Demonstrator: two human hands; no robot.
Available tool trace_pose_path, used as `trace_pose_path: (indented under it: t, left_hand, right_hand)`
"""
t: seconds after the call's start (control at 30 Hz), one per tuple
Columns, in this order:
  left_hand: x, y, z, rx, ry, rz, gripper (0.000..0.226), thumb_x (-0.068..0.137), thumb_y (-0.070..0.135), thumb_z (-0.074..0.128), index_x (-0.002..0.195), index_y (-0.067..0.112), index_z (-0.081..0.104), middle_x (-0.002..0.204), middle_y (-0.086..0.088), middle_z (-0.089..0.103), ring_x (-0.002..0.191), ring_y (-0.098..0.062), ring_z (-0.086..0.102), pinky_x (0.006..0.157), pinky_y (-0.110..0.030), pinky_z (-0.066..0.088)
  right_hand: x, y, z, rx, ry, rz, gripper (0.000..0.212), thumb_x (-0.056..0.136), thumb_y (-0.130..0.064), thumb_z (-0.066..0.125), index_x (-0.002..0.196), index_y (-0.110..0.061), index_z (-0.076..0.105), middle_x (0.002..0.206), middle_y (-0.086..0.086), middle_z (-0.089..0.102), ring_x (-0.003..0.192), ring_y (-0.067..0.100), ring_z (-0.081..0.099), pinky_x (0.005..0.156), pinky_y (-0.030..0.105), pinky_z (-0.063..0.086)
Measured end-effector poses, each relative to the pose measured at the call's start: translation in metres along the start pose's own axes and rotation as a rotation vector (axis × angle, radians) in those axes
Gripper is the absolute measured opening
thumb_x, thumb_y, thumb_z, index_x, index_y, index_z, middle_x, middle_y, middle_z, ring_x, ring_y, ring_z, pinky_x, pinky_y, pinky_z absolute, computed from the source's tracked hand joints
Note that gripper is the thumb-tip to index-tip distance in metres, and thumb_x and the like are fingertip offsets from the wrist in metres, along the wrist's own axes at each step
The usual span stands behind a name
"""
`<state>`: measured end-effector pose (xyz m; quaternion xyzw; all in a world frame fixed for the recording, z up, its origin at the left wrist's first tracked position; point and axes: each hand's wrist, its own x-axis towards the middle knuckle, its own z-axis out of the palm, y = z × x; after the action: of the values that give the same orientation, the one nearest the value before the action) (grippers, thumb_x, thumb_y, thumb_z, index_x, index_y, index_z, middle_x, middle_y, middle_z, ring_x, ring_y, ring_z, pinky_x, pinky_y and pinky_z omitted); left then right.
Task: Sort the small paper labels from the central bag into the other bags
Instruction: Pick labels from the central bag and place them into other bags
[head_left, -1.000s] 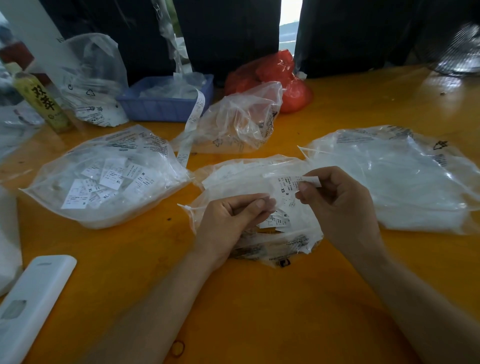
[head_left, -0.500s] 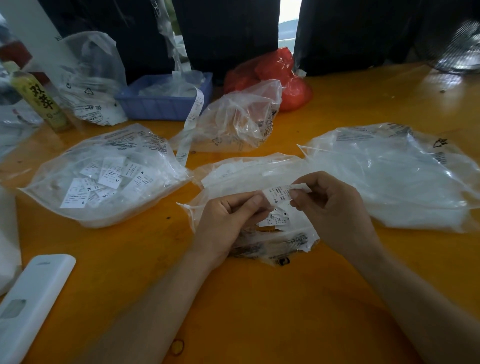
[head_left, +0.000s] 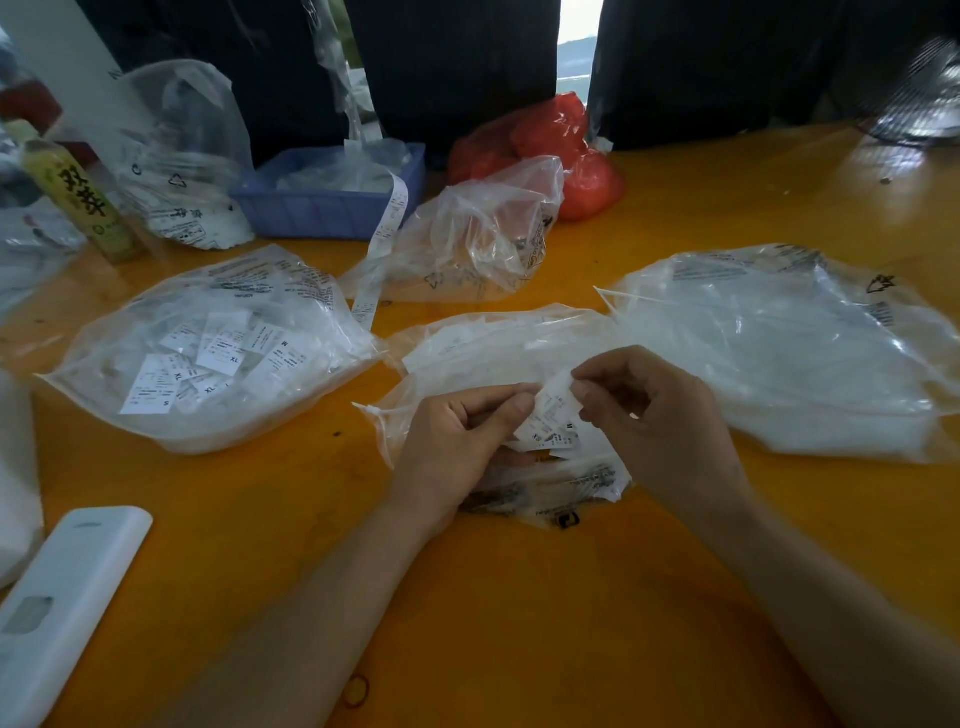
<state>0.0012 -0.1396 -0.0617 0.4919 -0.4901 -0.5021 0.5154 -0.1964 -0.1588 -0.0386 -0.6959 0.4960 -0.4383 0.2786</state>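
Orange table (head_left: 519, 597), glossy. On it: central bag (head_left: 498, 343) w/ labels, mid-front. Left bag (head_left: 208, 343) full of labels, just beside it. Right bag (head_left: 779, 353), big, touching central bag's right end. Back bag (head_left: 483, 234) crumpled, behind center. Blue tray (head_left: 322, 208) at back, red bag (head_left: 561, 150) to its right. Bottle (head_left: 78, 202) far left. White remote (head_left: 57, 608) front-left. Rubber band (head_left: 356, 690) near front edge.
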Motion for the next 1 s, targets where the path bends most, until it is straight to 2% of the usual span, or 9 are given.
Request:
trace_pose_path:
  t: [0.13, 0.27, 0.4, 0.5, 0.67, 0.77, 0.83, 0.93, 1.0]
  left_hand:
    - [0.001, -0.001, -0.001, 0.045, 0.026, -0.005, 0.030, 0.083, 0.051, 0.076, 0.108, 0.037, 0.083, 0.100, 0.002, 0.083, 0.077, -0.025, 0.080, 0.066, -0.031, 0.066]
    - [0.001, 0.000, -0.001, 0.057, 0.035, -0.007, 0.027, 0.084, 0.052, 0.076, 0.108, 0.041, 0.083, 0.105, 0.007, 0.082, 0.074, -0.023, 0.080, 0.063, -0.027, 0.065]
    - [0.002, -0.001, -0.001, 0.016, 0.005, -0.015, 0.031, 0.079, 0.046, 0.083, 0.108, 0.038, 0.082, 0.103, -0.001, 0.083, 0.082, -0.023, 0.080, 0.069, -0.028, 0.066]
    - [0.005, -0.001, -0.004, 0.027, 0.064, 0.018, 0.024, 0.079, 0.034, 0.086, 0.103, 0.035, 0.082, 0.097, -0.003, 0.083, 0.076, -0.020, 0.079, 0.067, -0.025, 0.063]
    - [0.008, 0.006, -0.018, 0.211, 0.248, 0.162, 0.024, 0.091, 0.020, 0.081, 0.112, 0.032, 0.077, 0.094, 0.006, 0.082, 0.073, -0.014, 0.078, 0.068, -0.025, 0.063]
    - [0.012, 0.022, -0.047, 0.407, 0.465, 0.324, 0.033, 0.094, 0.014, 0.078, 0.121, 0.032, 0.071, 0.089, 0.009, 0.081, 0.075, -0.002, 0.077, 0.065, -0.017, 0.061]
    - [0.015, 0.033, -0.074, 0.646, 0.654, 0.444, 0.033, 0.095, 0.008, 0.074, 0.123, 0.027, 0.071, 0.106, 0.008, 0.077, 0.077, 0.002, 0.073, 0.067, -0.007, 0.056]
    - [0.018, 0.040, -0.116, 0.967, 0.845, 0.393, 0.025, 0.096, 0.002, 0.066, 0.116, 0.011, 0.077, 0.113, -0.008, 0.077, 0.086, -0.015, 0.073, 0.076, -0.007, 0.048]
    - [0.017, 0.036, -0.139, 1.085, 0.887, 0.311, 0.026, 0.097, 0.000, 0.061, 0.117, 0.005, 0.077, 0.113, -0.017, 0.076, 0.095, -0.032, 0.073, 0.085, -0.027, 0.053]
  right_hand:
    - [-0.003, -0.002, 0.005, -0.043, -0.062, -0.088, 0.013, 0.093, -0.021, 0.073, 0.106, -0.023, 0.075, 0.091, -0.020, 0.071, 0.084, -0.001, 0.068, 0.071, 0.011, 0.053]
    - [-0.002, 0.001, 0.007, -0.082, -0.118, -0.068, 0.020, 0.092, -0.021, 0.075, 0.111, -0.026, 0.072, 0.093, -0.022, 0.069, 0.085, -0.001, 0.067, 0.072, 0.013, 0.055]
    - [0.000, 0.005, 0.005, 0.044, 0.005, 0.021, 0.018, 0.093, -0.018, 0.074, 0.104, -0.030, 0.067, 0.091, -0.017, 0.071, 0.083, 0.001, 0.069, 0.071, 0.017, 0.057]
    - [0.003, 0.006, 0.002, 0.169, 0.078, 0.083, 0.016, 0.092, -0.016, 0.074, 0.105, -0.024, 0.068, 0.086, -0.010, 0.074, 0.079, 0.005, 0.072, 0.073, 0.021, 0.059]
    - [0.004, 0.008, -0.002, 0.186, 0.145, 0.086, 0.012, 0.095, -0.013, 0.070, 0.102, -0.023, 0.067, 0.085, -0.015, 0.074, 0.075, 0.004, 0.072, 0.067, 0.013, 0.055]
    - [0.003, 0.008, -0.003, 0.157, 0.102, 0.073, 0.012, 0.095, -0.014, 0.069, 0.102, -0.023, 0.067, 0.085, -0.016, 0.074, 0.077, 0.005, 0.071, 0.069, 0.015, 0.056]
    - [0.001, 0.006, 0.000, 0.128, 0.053, 0.054, 0.012, 0.095, -0.015, 0.069, 0.103, -0.024, 0.067, 0.085, -0.013, 0.073, 0.079, 0.007, 0.071, 0.072, 0.020, 0.058]
    - [-0.003, 0.003, 0.003, 0.090, 0.001, 0.007, 0.013, 0.095, -0.016, 0.069, 0.104, -0.025, 0.067, 0.089, -0.011, 0.073, 0.082, 0.009, 0.070, 0.076, 0.027, 0.059]
    - [-0.003, 0.003, 0.002, 0.055, -0.012, -0.020, 0.014, 0.095, -0.015, 0.070, 0.104, -0.025, 0.067, 0.090, -0.012, 0.073, 0.082, 0.009, 0.070, 0.075, 0.026, 0.058]
